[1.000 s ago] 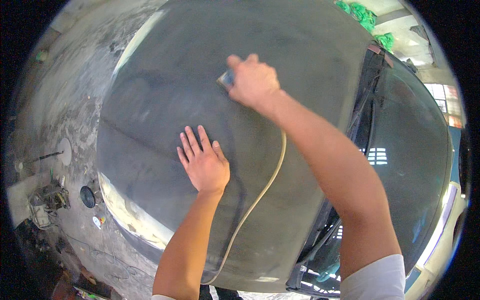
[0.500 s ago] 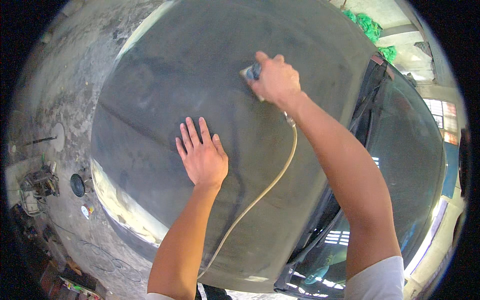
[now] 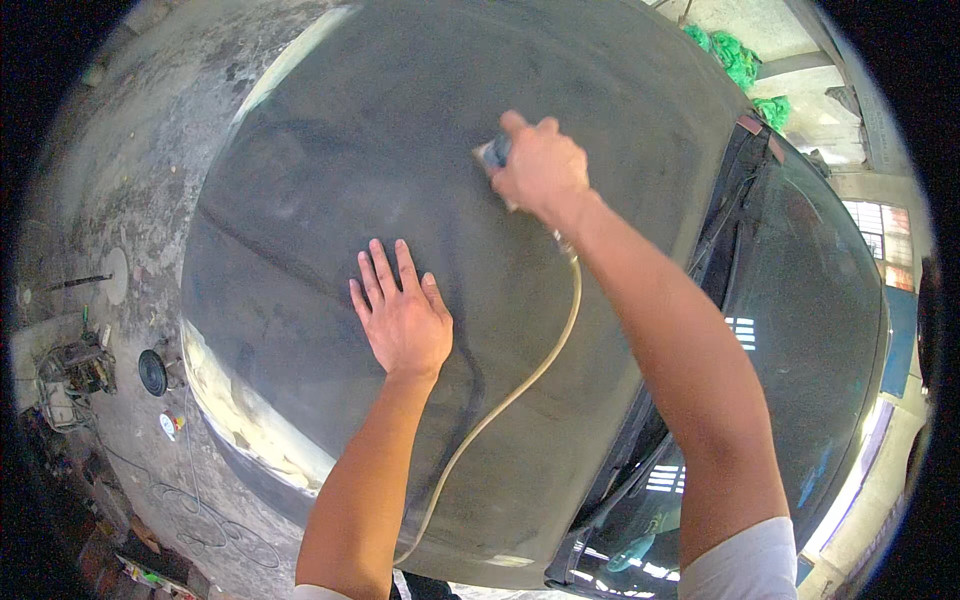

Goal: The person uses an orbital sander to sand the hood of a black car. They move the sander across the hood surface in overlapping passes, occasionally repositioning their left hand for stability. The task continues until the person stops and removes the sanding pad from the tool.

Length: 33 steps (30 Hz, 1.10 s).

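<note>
A dull dark-grey car hood fills the middle of the view. My right hand grips an air sander, whose pad rests on the hood's upper middle. The palm hides most of the tool's body. From its rear, a pale air hose curves down over the hood toward my body. Flat on the panel, lower and to the left, lies my left hand with its fingers spread and nothing in them.
The windshield and wiper border the hood on the right. Pale masking covers the headlight area. On the concrete floor at left lie a dark round object and loose cable. Green plastic bags sit at upper right.
My right hand has moved slightly left and down with the air sander, and the hose has shifted left with it. My left hand stays almost in place on the hood.
</note>
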Each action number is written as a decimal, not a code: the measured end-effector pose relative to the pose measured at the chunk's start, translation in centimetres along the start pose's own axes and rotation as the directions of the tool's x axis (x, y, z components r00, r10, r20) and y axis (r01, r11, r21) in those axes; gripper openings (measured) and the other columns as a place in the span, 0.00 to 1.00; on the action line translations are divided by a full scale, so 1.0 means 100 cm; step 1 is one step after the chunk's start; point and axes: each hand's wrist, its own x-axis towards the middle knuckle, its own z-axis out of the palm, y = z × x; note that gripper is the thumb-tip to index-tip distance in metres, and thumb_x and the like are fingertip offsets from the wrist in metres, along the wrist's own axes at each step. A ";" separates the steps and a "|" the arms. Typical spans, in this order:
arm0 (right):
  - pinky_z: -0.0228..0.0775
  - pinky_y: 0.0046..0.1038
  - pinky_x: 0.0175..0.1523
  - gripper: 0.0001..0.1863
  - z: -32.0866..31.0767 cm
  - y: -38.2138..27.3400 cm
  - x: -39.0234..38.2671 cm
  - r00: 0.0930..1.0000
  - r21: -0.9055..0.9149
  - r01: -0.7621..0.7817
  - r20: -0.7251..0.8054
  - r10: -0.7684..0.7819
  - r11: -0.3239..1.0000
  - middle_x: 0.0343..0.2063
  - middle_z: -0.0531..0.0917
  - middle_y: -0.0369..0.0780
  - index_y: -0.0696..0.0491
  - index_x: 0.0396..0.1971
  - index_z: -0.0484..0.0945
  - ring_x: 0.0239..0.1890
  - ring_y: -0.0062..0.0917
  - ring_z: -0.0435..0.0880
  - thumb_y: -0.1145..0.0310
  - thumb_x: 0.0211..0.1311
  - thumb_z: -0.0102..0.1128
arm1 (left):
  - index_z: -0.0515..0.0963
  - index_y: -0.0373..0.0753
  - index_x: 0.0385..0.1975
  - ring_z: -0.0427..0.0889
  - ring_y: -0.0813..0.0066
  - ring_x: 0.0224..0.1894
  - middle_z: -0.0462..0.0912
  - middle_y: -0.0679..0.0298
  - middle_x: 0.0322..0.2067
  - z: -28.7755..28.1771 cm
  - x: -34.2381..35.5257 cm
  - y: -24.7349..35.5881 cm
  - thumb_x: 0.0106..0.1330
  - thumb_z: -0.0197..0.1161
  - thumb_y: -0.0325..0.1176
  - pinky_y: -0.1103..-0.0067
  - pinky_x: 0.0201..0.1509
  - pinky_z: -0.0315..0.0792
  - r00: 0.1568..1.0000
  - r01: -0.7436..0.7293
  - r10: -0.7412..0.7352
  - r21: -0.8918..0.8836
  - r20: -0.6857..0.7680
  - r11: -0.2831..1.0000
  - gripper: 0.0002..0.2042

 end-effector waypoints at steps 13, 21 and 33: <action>0.86 0.48 0.50 0.28 0.011 0.010 -0.002 0.993 -0.012 -0.009 0.120 0.010 1.000 0.49 0.82 0.56 0.47 0.59 0.75 0.49 0.53 0.89 0.55 0.62 0.74 | 0.63 0.39 0.79 0.54 0.49 0.83 0.57 0.48 0.81 0.000 0.000 0.001 0.80 0.50 0.43 0.51 0.84 0.47 1.000 0.018 -0.017 -0.017 0.013 1.000 0.29; 0.87 0.49 0.44 0.26 0.036 0.015 -0.053 0.991 0.050 0.132 -0.025 -0.131 0.990 0.46 0.80 0.54 0.47 0.55 0.76 0.42 0.54 0.90 0.53 0.62 0.75 | 0.63 0.38 0.78 0.53 0.48 0.84 0.57 0.46 0.81 -0.002 -0.002 -0.003 0.80 0.52 0.45 0.50 0.84 0.48 1.000 -0.011 0.011 0.015 0.014 1.000 0.30; 0.84 0.50 0.55 0.36 0.001 0.137 0.030 0.929 0.004 -0.351 -0.124 0.348 0.936 0.52 0.83 0.56 0.44 0.65 0.75 0.53 0.53 0.88 0.44 0.61 0.74 | 0.63 0.34 0.77 0.53 0.47 0.83 0.58 0.46 0.80 -0.003 0.000 0.001 0.80 0.53 0.45 0.49 0.84 0.47 1.000 -0.003 0.003 -0.026 0.001 1.000 0.31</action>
